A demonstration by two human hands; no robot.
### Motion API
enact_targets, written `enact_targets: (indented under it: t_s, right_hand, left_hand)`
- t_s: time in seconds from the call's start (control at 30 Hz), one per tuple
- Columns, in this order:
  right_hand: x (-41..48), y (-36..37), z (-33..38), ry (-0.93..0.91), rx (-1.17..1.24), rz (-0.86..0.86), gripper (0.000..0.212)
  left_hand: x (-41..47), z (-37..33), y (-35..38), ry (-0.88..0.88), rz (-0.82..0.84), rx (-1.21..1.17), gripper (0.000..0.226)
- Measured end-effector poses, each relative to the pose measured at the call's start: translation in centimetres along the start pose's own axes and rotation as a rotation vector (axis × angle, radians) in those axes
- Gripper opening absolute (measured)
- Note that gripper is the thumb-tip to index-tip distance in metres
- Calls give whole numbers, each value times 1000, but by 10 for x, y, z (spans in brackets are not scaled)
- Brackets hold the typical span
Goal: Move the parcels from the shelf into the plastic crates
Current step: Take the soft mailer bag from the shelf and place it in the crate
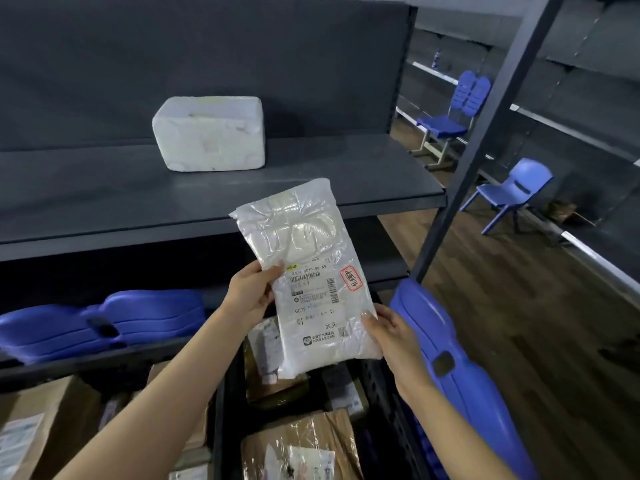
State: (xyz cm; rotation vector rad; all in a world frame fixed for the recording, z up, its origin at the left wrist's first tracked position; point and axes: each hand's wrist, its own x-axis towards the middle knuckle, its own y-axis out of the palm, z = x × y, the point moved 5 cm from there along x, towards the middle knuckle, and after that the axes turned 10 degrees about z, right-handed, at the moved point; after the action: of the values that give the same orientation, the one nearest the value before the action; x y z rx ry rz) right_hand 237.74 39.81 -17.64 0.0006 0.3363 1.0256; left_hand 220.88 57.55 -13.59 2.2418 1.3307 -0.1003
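Both hands, left hand (250,292) and right hand (390,332), grip a white plastic parcel (306,271) by its edges, above a dark crate (221,410) of boxes.

1 white poly parcel (304,271), 1 foam box (209,133), 2 hands (249,292), 2 blue chairs (446,116), approx. 5 crated parcels (301,445)
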Motion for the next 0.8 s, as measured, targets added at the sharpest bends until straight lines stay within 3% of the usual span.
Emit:
enact_targets:
  t_s: [0.07, 0.17, 0.3, 0.5, 0.63, 0.7, 0.8]
  right_hand:
    - [-6, -9, -18, 67, 165, -65, 28]
    - [-25, -4, -56, 215, 500, -17, 23]
    - [-35, 6, -82, 265, 643, -5, 27]
    - [-23, -4, -115, 362, 541, -165, 29]
    - [-20, -9, -142, 489, 483, -207, 28]
    - [-19, -16, -153, 468, 374, -274, 36]
    - [-17, -33, -157, 369, 77, -363, 58]
  left_hand:
    - [3, 4, 4, 10, -2, -32, 8]
    - [11, 18, 11, -15, 6, -64, 6]
    - [19, 48, 17, -100, 17, -34, 9]
    - [45, 96, 5, -188, -53, 64, 5]
    - [68, 128, -12, -269, -98, 124, 15]
    - [81, 144, -21, -324, -110, 167, 23]
    - [96, 163, -28, -350, -140, 185, 16]
